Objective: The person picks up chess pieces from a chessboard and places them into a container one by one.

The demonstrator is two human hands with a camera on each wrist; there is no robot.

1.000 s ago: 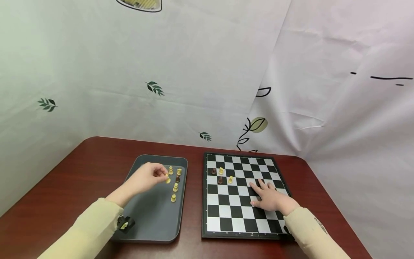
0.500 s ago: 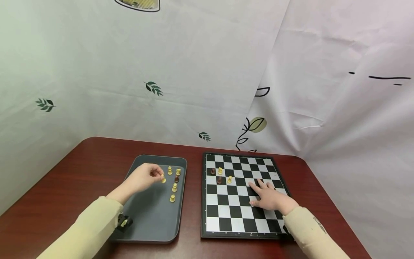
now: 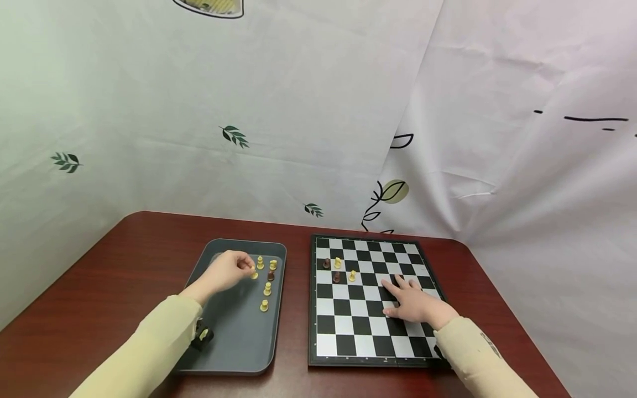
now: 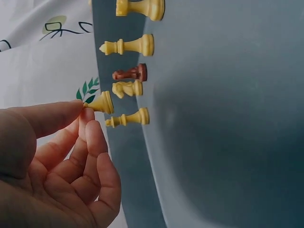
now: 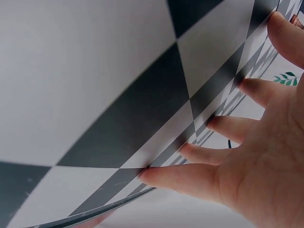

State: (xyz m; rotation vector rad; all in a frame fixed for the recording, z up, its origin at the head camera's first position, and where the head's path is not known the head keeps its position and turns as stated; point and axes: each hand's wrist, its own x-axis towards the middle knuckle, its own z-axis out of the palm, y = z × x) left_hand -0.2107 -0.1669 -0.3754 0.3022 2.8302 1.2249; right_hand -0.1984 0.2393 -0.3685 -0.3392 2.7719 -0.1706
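Pinching with left grip (image 3: 226,273) a yellow chess piece (image 4: 102,101), tilted, over the grey tray (image 3: 244,340)

Held by its slim top between thumb and fingertips, base pointing away, left of centre in both head and left wrist views. Cannot tell whether touching the tray. Looks light and stiff, probably moulded plastic, hardly fragile; could slip or swivel where smooth and tapered. Best taken around the upper stem, leaving the base free. Held near upright yellow pieces (image 3: 267,289) and one brown piece (image 3: 271,275), toward the tray's upper right.

With right grip (image 3: 415,305), holds nothing: rests widely spread fingertips on the chessboard (image 3: 360,309), right of centre.

Works above a glossy red-brown surface (image 3: 149,246), lower frame, backed by pale, creased cloth (image 3: 298,99) with leaf prints, upper frame.
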